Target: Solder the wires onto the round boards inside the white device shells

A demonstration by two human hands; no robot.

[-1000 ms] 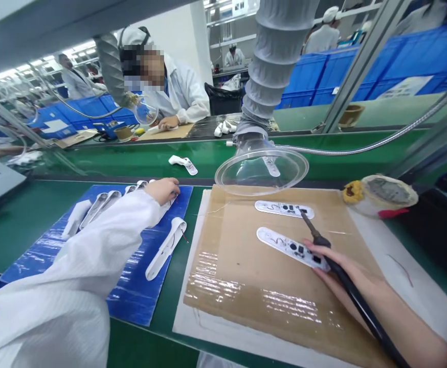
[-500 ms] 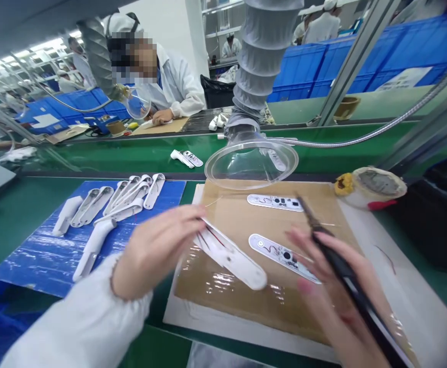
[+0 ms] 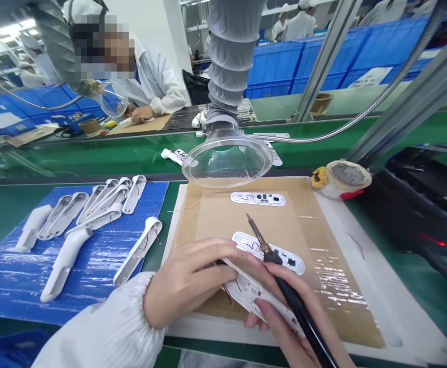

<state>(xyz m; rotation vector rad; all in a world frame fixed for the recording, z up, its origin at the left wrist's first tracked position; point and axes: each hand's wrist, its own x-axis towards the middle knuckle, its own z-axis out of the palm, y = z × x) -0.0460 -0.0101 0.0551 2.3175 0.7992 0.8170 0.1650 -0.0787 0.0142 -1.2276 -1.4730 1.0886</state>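
Note:
My left hand (image 3: 195, 281) is closed round the upper end of a white plastic housing (image 3: 252, 294), a long hollow shell with thin dark and red wires at that end. My right hand (image 3: 296, 312) grips a black-handled soldering iron (image 3: 294, 301), its metal tip pointing up and left. Fingers of that hand also hold the housing's lower end. Behind the iron lies a white circuit-board panel (image 3: 294, 262), partly covered by the iron and fingers. A second circuit-board panel (image 3: 258, 199) rests farther back on the brown work mat (image 3: 208, 225).
Several white housings (image 3: 64, 214) lie on a blue sheet (image 3: 104, 255) at left. A clear fume-extractor hood (image 3: 227, 161) hangs over the mat's back edge. At right stand a tub with a yellow sponge (image 3: 344, 179) and a black device (image 3: 419, 204). A co-worker (image 3: 158, 76) sits opposite.
My right hand has come left with the soldering iron and now touches the housing. My left hand has shifted toward it with the housing. A housing on the blue sheet has come into sight.

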